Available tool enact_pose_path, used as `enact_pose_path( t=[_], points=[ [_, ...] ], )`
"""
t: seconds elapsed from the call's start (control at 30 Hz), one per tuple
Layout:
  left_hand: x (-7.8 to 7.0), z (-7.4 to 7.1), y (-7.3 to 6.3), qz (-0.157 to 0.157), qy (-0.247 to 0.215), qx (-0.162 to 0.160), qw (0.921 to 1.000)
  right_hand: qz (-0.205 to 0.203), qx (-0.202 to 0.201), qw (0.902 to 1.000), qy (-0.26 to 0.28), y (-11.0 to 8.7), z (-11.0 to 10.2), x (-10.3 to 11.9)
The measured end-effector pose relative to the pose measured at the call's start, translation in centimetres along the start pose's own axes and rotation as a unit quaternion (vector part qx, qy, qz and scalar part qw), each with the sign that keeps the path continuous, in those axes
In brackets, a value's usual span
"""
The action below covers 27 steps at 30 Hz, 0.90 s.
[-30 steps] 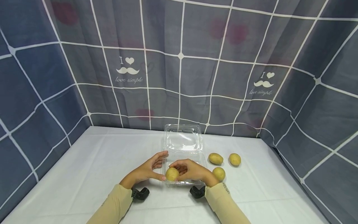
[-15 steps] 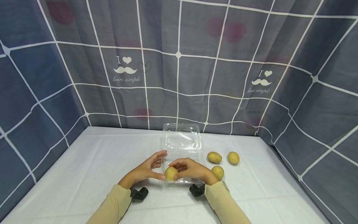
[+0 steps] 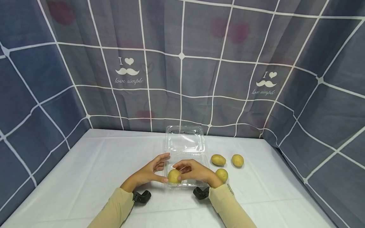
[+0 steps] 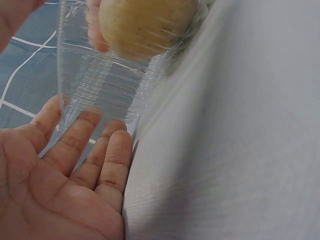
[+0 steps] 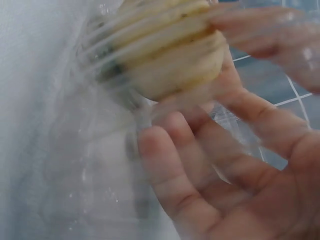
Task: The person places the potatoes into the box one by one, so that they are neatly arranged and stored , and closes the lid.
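Clear plastic box [image 3: 186, 185], one, lid [image 3: 185, 142] raised, on the white-covered bench [image 3: 114, 152]. Held potato [image 3: 172, 176], one, in the box's near left corner. Right hand [image 3: 196, 172]: thumb and fingers about that potato, grasping it; the right wrist view blurs. Left hand [image 3: 149, 171]: fingers extended, none clenched, along the box's left wall; we cannot tell how firmly they touch. Loose potatoes, three, right of the box: first [image 3: 218, 160], second [image 3: 238, 160], third [image 3: 221, 174]. Change: slight; the potato keeps its corner, while the right thumb seems a little higher. We judge the setting-down nearly done, release outstanding.
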State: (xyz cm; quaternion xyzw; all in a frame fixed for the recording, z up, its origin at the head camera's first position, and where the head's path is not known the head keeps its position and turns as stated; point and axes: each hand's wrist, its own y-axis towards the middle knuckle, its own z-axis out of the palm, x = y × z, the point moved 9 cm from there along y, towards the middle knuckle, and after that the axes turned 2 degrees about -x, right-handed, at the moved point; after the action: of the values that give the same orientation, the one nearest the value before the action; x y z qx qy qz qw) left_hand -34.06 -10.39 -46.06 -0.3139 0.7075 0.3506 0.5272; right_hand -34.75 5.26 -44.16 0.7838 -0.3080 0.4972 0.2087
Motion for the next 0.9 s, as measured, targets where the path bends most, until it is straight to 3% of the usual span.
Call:
enact_pose_path(
  t=[0.33,0.9],
  points=[
    [0.2,0.0,-0.1,-0.019,-0.007,-0.003,0.9998,-0.022,-0.020,0.9994,-0.017,-0.2,-0.8,0.6],
    [0.0,0.0,-0.2,-0.018,-0.006,-0.004,0.9998,-0.033,-0.048,0.9982,-0.013,-0.9,-2.4,1.7]
  ],
)
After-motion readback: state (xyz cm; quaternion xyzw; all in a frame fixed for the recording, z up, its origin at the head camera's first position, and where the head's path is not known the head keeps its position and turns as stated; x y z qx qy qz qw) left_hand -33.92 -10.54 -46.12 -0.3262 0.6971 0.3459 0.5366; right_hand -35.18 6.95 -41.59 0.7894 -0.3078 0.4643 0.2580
